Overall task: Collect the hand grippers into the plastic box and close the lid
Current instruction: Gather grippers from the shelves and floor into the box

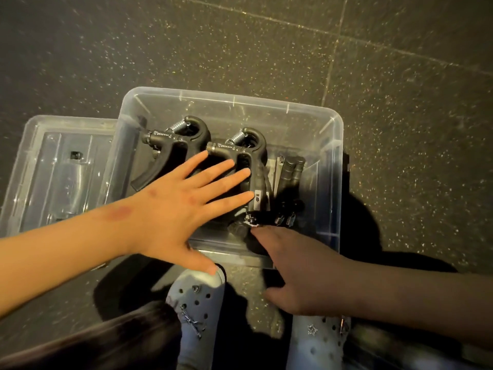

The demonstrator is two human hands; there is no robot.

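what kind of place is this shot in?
Likely a gym or workout area, though I can't be sure: dark speckled floor tiles that look like rubber gym matting, and several hand grippers in a clear plastic box set on the floor, its lid lying beside it.

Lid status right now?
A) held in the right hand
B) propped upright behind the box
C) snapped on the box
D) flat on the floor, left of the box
D: the clear lid lies flat on the floor beside the open plastic box, on its left.
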